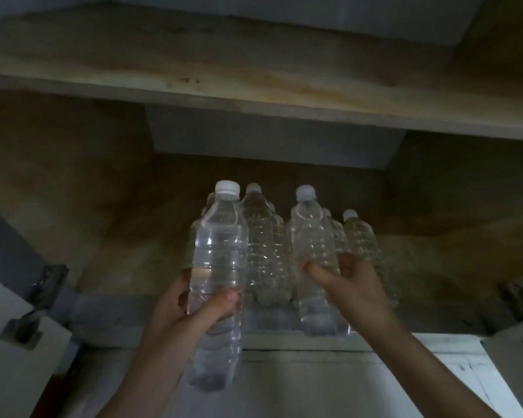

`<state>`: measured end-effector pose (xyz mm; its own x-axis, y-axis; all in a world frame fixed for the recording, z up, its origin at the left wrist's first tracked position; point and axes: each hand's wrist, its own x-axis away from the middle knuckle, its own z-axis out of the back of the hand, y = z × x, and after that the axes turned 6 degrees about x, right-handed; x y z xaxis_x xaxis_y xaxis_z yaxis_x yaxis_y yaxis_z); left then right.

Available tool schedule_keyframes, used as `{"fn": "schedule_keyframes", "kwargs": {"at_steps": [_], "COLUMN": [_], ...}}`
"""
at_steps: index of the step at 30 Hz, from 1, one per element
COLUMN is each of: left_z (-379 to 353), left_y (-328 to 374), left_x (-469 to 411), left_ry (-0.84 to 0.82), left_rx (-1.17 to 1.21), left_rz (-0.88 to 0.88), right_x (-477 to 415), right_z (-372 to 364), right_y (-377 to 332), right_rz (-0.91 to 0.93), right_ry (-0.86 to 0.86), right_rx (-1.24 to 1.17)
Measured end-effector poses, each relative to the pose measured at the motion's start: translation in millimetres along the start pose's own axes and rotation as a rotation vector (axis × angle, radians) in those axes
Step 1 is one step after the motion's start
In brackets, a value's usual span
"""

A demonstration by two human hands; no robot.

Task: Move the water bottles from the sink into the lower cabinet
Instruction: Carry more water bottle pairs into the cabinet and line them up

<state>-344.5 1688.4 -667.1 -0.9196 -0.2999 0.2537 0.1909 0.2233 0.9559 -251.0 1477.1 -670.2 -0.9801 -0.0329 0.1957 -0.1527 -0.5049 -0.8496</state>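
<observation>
My left hand (194, 300) is curled round the middle of a clear water bottle (218, 267), thumb across its front, holding it upright just outside the front edge of the lower cabinet (127, 254). My right hand (354, 285) grips a second water bottle (311, 236), whose base sits at the cabinet's front edge. Behind both, a cluster of capped bottles (263, 236) stands upright on the wooden cabinet floor, under a wooden shelf (254, 73). A metal hinge (46, 282) shows at the left.
</observation>
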Motion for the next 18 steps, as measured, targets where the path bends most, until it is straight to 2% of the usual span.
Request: {"fn": "schedule_keyframes", "kwargs": {"at_steps": [10,14,18], "left_z": [13.5,17.9,17.8], "left_y": [2.2,-3.5,-6.1], "left_x": [-7.6,-4.8,-3.4], "left_ry": [-0.014,-0.016,-0.013], "left_rx": [0.018,0.017,0.028], "left_rz": [-0.029,-0.042,-0.045], "right_x": [-40.2,-30.0,-2.5], "right_z": [-31.6,-32.2,-26.9], "right_y": [-11.8,-11.5,5.3], "right_rz": [-0.082,-0.009,0.177], "right_ry": [0.127,0.126,0.083], "right_rx": [0.218,0.18,0.029]}}
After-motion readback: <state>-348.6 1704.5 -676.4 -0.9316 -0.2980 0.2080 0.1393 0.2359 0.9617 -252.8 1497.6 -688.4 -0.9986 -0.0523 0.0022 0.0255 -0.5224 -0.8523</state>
